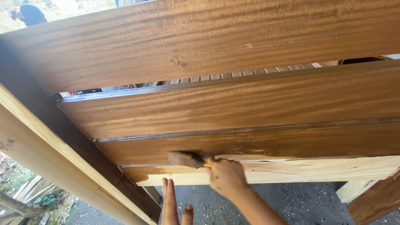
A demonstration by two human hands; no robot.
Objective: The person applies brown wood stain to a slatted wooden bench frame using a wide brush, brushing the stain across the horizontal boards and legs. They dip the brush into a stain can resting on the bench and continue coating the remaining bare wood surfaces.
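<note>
My right hand [226, 176] grips a paintbrush [186, 159] with a yellow handle, its dark bristles pressed on the lowest board [291, 168] of a slatted wooden panel. That board is pale bare wood on the right and stained brown at its left end. The boards above [233, 104] are glossy brown with wet stain. My left hand [174, 205] hangs below the panel, fingers straight and together, holding nothing.
A thick wooden post [54, 137] runs diagonally down the left side, dark on one face, pale on the other. Dark gravel ground [300, 202] lies below. Another stained wooden piece [375, 200] sits at lower right. A person in dark clothing [29, 14] stands far off at upper left.
</note>
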